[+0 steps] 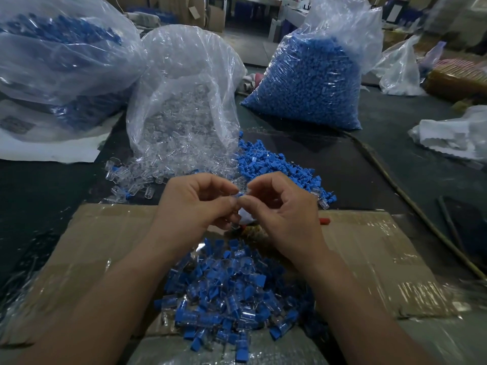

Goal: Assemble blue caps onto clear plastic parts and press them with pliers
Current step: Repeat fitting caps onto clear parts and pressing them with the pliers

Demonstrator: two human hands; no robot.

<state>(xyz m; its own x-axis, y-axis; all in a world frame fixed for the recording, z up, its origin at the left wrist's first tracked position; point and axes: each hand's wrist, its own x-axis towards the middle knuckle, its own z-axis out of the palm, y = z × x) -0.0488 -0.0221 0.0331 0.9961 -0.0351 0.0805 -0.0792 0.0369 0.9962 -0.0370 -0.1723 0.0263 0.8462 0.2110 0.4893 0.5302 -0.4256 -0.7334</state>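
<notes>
My left hand (196, 204) and my right hand (280, 206) meet at their fingertips above the cardboard. Between them they pinch a small blue cap (241, 194) together with a clear plastic part, mostly hidden by my fingers. Which hand holds which piece I cannot tell. Below my wrists lies a heap of assembled blue-and-clear pieces (232, 288). Red plier handles (324, 220) peek out from behind my right hand. Loose clear parts (137, 177) and loose blue caps (274, 167) lie just beyond my hands.
A taped cardboard sheet (369, 248) covers the dark table. Behind stand an open bag of clear parts (184, 106), a full bag of blue caps (311, 83) and a bag at far left (60, 54). A thin rod (395, 191) runs diagonally at right.
</notes>
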